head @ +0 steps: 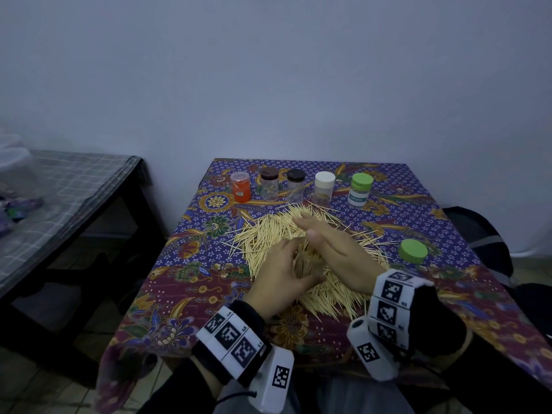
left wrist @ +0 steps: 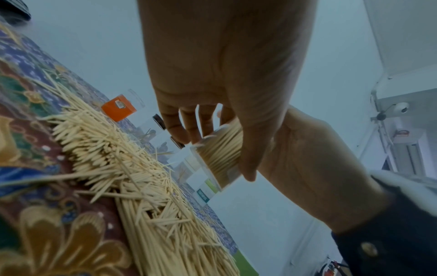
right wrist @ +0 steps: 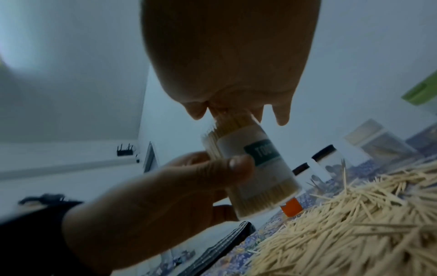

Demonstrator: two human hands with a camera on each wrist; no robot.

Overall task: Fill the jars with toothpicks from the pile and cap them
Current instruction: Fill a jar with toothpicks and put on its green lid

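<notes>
Nearest me the patterned tablecloth [head: 191, 297] hangs over the table's front edge, purple and maroon with gold flowers, and my two wrists come in above it. My left hand [head: 279, 282] is curled round a clear jar [right wrist: 257, 168] packed with toothpicks, thumb pressed on its label, holding it tilted just above the pile of toothpicks [head: 268, 234] that spreads across the middle of the cloth. My right hand [head: 334, 249] lies flat over the jar's open mouth, fingers straight and together, the palm touching the toothpick tips that stand out of it. To the right of the pile, apart from both hands, a loose green cap [head: 413, 251] rests on the cloth. Beyond the pile, along the far edge, stands a row of capped jars: an orange jar [head: 240, 186], two dark-capped jars [head: 269, 183], a white-capped jar [head: 323, 185] and a green-capped jar [head: 360, 189]. Behind them rises a plain pale wall [head: 268, 70]. Off to the left a dark low table under a checked cloth [head: 68, 186] stands on a tiled floor.
</notes>
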